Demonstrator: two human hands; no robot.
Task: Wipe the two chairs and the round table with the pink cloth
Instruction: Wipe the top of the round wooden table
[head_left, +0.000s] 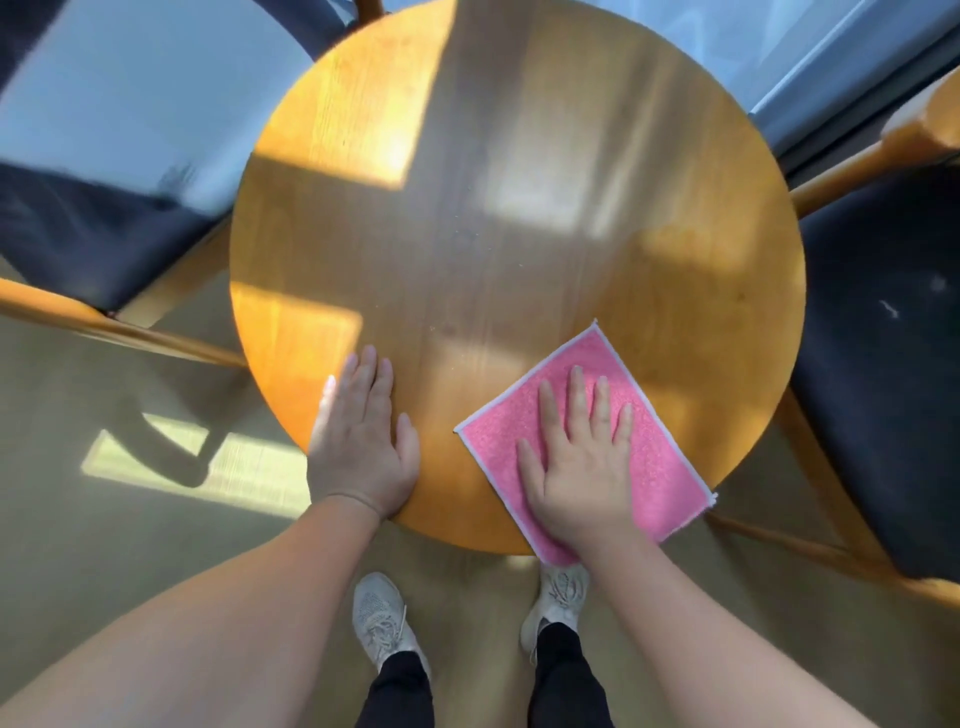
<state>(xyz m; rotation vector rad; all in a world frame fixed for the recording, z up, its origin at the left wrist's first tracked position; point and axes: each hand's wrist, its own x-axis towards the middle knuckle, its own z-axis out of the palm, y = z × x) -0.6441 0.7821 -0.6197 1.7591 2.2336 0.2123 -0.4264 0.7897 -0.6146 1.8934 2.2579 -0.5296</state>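
SUNLIT CORNER: This is a small sitting nook beside a window; whether it belongs to a home or a café, I cannot tell. I stand over a round wooden bench (519, 218) set between a left chair (83, 244) and a right chair (883, 374), both wooden-framed with dark cushioned seats. A pale window frame (841, 73) runs along the upper right. Daylight falls in bright patches across the bench top and the beige floor (104, 545).

Two pale grey sneakers (382, 618) are standing at six o'clock on the beige floor (104, 519). A sunlight patch (249, 467) is glowing on it at eight o'clock. A pale blue-white band (831, 67) is slanting across at one o'clock.
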